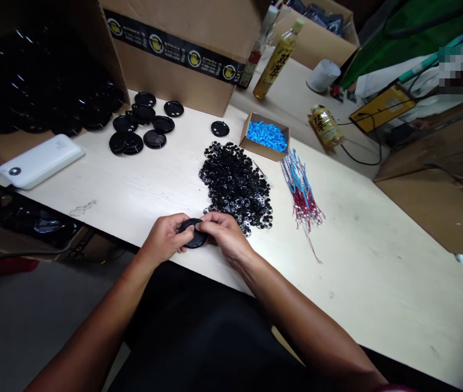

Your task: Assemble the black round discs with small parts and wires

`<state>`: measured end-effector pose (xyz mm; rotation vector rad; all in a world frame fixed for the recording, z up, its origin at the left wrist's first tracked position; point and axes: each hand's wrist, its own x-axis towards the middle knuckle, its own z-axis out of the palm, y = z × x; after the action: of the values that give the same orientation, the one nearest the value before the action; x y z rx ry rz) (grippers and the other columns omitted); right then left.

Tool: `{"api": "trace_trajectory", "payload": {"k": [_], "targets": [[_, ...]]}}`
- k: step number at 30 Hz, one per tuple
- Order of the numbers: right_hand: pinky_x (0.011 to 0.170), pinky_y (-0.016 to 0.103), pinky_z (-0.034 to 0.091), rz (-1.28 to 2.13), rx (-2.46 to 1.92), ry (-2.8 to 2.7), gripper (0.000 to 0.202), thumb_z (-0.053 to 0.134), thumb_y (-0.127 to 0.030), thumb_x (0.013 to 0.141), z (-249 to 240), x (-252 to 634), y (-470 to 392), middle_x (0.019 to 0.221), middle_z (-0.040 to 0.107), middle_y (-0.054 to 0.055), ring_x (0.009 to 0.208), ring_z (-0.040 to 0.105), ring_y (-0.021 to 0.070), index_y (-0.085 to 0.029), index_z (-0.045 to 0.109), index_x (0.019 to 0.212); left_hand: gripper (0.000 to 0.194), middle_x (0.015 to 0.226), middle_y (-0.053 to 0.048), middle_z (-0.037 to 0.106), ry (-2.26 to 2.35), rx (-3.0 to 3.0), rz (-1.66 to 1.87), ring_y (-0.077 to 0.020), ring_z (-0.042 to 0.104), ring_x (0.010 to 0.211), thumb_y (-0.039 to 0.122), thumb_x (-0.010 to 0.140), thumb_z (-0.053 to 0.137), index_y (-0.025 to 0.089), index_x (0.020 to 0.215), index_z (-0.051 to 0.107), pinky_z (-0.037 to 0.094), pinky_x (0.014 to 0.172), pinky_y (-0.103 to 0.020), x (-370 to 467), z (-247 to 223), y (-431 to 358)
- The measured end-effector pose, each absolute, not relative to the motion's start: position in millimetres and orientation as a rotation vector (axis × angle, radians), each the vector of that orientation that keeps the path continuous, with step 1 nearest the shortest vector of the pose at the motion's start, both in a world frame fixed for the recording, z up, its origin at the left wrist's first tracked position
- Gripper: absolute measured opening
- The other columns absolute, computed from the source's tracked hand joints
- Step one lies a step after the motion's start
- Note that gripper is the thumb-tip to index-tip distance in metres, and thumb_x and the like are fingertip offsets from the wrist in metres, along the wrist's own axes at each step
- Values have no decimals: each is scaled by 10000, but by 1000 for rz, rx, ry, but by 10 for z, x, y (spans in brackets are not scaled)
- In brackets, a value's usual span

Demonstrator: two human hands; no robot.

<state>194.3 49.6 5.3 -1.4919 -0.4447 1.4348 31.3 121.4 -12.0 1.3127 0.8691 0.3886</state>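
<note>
Between my two hands, at the table's near edge, is a round black plastic cover (195, 239). My left hand (169, 237) grips its left side, thumb across the top. My right hand (224, 231) is closed at its right rim, with thumb and fingertips pressed on it; whether a small part is pinched there I cannot make out. Just beyond the hands lies a heap of small black ring-like parts (235, 185). Several similar round black covers (154, 139) lie farther back to the left, and a single black cover (220, 128) sits behind the heap.
A small carton of blue pieces (266, 136) stands behind the heap, beside a bundle of red, white and blue wires (303, 190). At left are a white power bank (41, 161) and a large box of black covers (43, 81). Bottles (278, 60) stand at the back.
</note>
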Motion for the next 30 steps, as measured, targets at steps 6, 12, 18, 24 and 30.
{"api": "trace_trajectory", "payload": {"k": [6,12,18,24,30], "targets": [[517,230,436,1374,-1491,-467,210,830,-331,669,51,1891,459,616,632,-38,540,548,115,-185,681,698,133,683,44,568,883,1370,394,-110,573,540,300,804,708,173,817,671,550,441,-190,302,-155,1168],[530,227,415,1325,-1490,-475,157,800,-293,689,45,1846,428,631,630,-41,561,537,111,-184,689,706,117,674,48,555,876,1418,406,-115,561,543,292,816,698,177,821,676,558,457,-204,271,-212,1154],[530,228,438,1337,-1497,-458,184,812,-308,690,57,1837,421,644,640,-40,563,552,117,-182,686,736,137,676,45,543,859,1428,407,-117,565,549,310,840,693,176,822,669,554,454,-202,264,-229,1160],[520,225,409,1324,-1511,-486,201,824,-317,695,57,1841,432,643,635,-41,557,541,114,-181,681,735,151,679,47,541,854,1407,416,-120,565,546,322,846,698,179,821,657,558,445,-209,266,-222,1154],[567,233,397,1272,-1517,-554,171,810,-300,715,45,1818,457,654,633,-41,588,527,114,-178,693,738,147,663,50,539,853,1383,462,-109,562,515,316,834,692,174,820,656,524,425,-187,251,-221,1148]]}}
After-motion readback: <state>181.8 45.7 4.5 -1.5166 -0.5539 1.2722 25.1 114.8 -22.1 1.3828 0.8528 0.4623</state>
